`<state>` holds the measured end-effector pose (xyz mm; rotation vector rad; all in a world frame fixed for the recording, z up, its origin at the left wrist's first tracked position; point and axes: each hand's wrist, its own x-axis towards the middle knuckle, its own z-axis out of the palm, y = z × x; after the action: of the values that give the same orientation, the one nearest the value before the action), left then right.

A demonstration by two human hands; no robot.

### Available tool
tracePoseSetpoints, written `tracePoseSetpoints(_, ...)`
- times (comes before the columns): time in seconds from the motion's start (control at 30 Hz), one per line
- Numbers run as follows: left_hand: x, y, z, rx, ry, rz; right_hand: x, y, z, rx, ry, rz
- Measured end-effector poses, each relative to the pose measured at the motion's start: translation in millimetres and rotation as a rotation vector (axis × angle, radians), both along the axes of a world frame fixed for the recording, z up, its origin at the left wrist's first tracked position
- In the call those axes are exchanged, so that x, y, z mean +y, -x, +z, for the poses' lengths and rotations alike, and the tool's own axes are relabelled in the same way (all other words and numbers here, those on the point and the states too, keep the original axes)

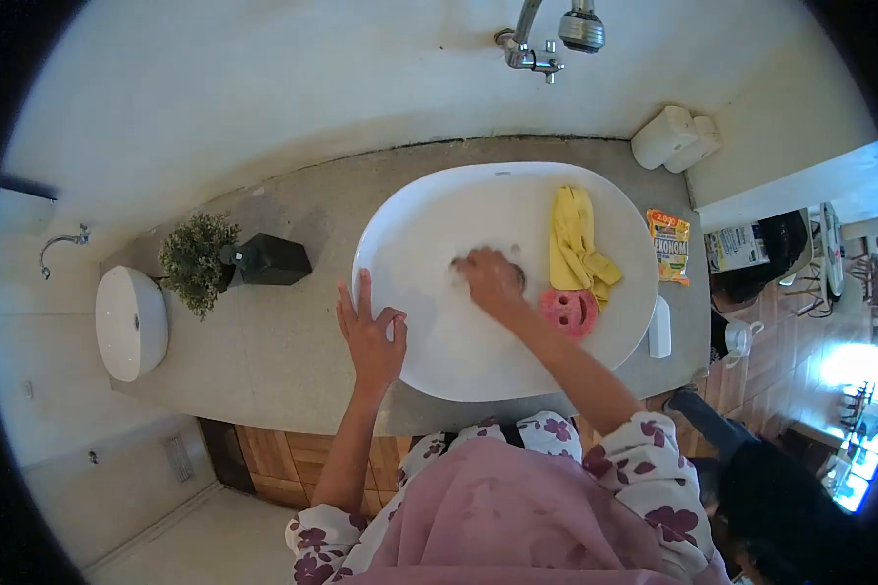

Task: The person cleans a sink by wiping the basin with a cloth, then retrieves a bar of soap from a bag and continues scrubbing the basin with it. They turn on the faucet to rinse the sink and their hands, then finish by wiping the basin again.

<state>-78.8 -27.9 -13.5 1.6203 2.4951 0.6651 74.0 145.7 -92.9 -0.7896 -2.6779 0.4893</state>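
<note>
I see the pink sponge (568, 313) to the right of the right hand (493, 281), which bends low in the white basin (429, 356), grip can't tell. Left hand (373, 343) nearest left rim, thumb near forefinger, others extended, hold unclear.

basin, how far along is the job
Perhaps partway: much of the basin already looks white. The right hand is down inside it, beside dark marks; anything held is hidden. Probably remaining: those marks, then clearing out the pink sponge and yellow bundle.
</note>
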Motion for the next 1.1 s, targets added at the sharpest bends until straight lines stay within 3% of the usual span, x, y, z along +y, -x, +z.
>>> tracePoseSetpoints(0.1,1.0,0.1,-4.1,-0.019,-0.065,-0.002,-68.7,-12.1,12.9,0.006,0.23,0.133)
tracePoseSetpoints(0.2,0.9,-0.2,-5.1,-0.028,-0.115,-0.006,-101.6,-30.6,47.4,0.044,0.377,0.117)
tracePoseSetpoints(0.27,1.3,-0.2,-4.2,-0.028,-0.106,0.001,-102.8,-47.9,69.7,-0.109,0.639,0.223)
tracePoseSetpoints(0.4,-1.6,-1.5,-5.0,-0.029,-0.079,0.016,-98.0,-78.5,93.2,-0.14,0.733,0.294)
tracePoseSetpoints(0.47,-3.3,-1.0,-7.0,-0.029,-0.097,0.007,-83.7,-92.0,101.3,-0.106,0.8,0.444)
tracePoseSetpoints(0.5,-4.2,-0.9,-7.4,-0.032,-0.11,-0.008,-74.2,-97.6,107.1,-0.104,0.799,0.445)
tracePoseSetpoints(0.57,-2.3,0.0,-6.2,-0.027,-0.09,-0.002,-43.4,-101.9,116.8,-0.111,1.154,0.233)
tracePoseSetpoints(0.63,-3.2,-1.5,-5.2,-0.029,-0.062,0.007,0.2,-91.5,111.5,0.039,1.146,-0.163)
tracePoseSetpoints(0.73,-1.5,-1.6,-3.9,-0.033,-0.096,-0.007,63.7,-50.3,91.8,0.239,0.294,-0.259)
tracePoseSetpoints(0.8,-1.3,-1.3,-3.7,-0.048,-0.095,0.018,86.2,-20.4,70.7,0.247,0.021,-0.236)
tracePoseSetpoints(0.97,1.1,-0.2,-5.0,-0.104,-0.127,0.029,65.8,29.2,21.3,0.187,-0.122,-0.275)
tracePoseSetpoints(1.03,-1.3,-1.2,-4.9,-0.14,-0.133,0.037,40.1,36.2,-3.2,0.251,-0.116,-0.17)
tracePoseSetpoints(1.1,1.4,1.6,-4.5,-0.14,-0.131,0.012,-3.7,43.3,-3.2,0.176,0.069,-0.096)
